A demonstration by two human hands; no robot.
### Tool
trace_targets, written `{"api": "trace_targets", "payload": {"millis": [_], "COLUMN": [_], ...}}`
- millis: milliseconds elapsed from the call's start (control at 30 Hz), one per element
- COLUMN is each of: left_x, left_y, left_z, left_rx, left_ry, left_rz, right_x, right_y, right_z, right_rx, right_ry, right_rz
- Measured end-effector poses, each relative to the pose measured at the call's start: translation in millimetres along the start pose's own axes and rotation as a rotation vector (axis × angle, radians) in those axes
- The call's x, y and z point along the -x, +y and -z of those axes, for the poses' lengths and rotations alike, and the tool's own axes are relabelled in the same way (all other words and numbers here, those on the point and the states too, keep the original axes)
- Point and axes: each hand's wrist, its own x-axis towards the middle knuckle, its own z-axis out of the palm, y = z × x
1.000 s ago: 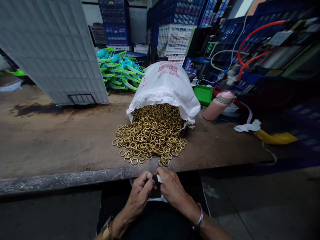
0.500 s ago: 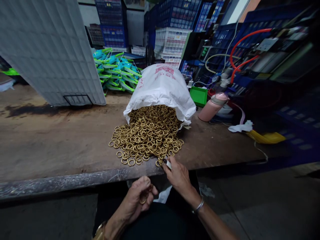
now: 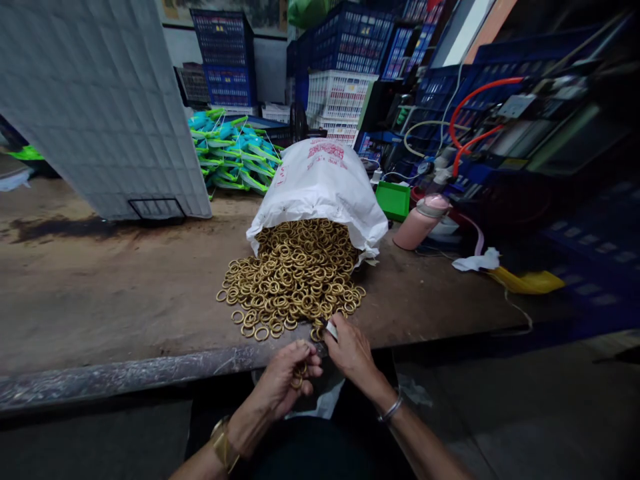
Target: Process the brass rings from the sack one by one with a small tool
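Rings (image 3: 295, 277), likely stiff, are best pinched by rim; several are held in left hand (image 3: 284, 377); grip of right hand (image 3: 352, 351) cannot be determined.

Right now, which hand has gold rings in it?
The left hand: gold rings show in its fingers. The right hand shows a white piece, beside the ring pile.

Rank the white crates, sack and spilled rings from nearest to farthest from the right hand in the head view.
From the right hand:
1. Spilled rings: just ahead, spread mostly to its left.
2. Sack: farther ahead, behind the spilled rings.
3. White crates: farthest, stacked beyond the sack.
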Motion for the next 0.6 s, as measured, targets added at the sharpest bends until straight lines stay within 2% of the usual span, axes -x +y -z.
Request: {"api": "trace_targets", "payload": {"millis": [100, 267, 467, 600], "left_x": [-8.5, -19.0, -25.3, -23.7], "left_y": [3.2, 4.3, 8.9, 10.7], "left_z": [-10.1, -17.7, -18.6, -15.2], "left_rx": [-0.078, -0.283, -0.418, -0.533], "left_ry": [0.036, 0.121, 0.123, 0.157], "left_rz": [-0.055, -0.254, -0.367, -0.596], "right_x": [-4.3, -9.2, -7.4, -6.3], "right_y": [4.4, 8.3, -1.6, -9.6], "right_z": [0.6, 5.7, 6.4, 8.0], "right_rx": [-0.070, -0.325, -0.536, -0.622], "right_ry": [0.013, 0.079, 0.088, 0.030], "right_rz": [0.004, 0.048, 0.114, 0.102]}}
